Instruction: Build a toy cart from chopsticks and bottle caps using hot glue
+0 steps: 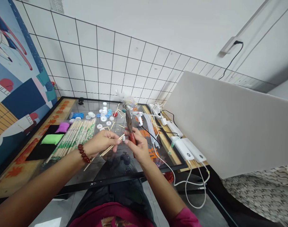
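Observation:
My left hand [103, 142] is closed on thin wooden chopsticks [107, 150], pinched between thumb and fingers with their tips slanting up to the right. In my right hand [139, 145] is a pair of pliers [129, 121], gripped by its red handles with the metal jaws pointing up and away. A small white piece [123, 138] sits by the chopstick tips, near my right thumb; I cannot tell which hand holds it. Another loose stick [89, 162] lies on the glass tabletop below my left hand.
Packed chopsticks [74, 137] lie left, beside green [52, 139] and purple clay packs [62, 127]. Behind are several bottle caps [103, 118] and a white glue gun [138, 116]. Glue sticks [151, 130], a cable [161, 159] and white power banks [184, 149] lie right.

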`<state>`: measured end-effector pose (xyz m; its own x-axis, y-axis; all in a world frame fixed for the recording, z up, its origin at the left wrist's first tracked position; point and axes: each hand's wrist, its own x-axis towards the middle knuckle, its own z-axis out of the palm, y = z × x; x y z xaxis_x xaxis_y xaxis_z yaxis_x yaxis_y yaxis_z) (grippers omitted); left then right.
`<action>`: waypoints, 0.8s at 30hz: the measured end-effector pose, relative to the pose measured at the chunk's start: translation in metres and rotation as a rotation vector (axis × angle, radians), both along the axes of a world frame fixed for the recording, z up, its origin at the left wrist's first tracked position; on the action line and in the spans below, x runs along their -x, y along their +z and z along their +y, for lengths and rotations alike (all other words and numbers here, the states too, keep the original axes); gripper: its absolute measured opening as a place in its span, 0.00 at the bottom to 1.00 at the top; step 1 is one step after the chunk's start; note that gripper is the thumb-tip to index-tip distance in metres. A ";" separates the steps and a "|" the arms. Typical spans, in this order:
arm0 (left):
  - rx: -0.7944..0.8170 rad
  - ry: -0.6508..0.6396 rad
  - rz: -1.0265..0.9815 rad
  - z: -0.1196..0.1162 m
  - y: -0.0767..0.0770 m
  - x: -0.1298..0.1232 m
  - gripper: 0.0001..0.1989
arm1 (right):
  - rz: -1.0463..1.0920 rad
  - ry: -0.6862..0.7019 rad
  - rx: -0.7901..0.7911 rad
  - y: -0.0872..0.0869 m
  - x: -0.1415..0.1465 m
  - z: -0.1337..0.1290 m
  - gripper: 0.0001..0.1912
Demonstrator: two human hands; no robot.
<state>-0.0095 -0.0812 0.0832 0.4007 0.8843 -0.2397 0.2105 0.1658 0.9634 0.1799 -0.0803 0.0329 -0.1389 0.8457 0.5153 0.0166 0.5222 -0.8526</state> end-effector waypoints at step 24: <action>0.133 0.349 -0.593 0.004 0.011 -0.002 0.19 | 0.269 0.075 0.367 -0.010 0.046 -0.018 0.09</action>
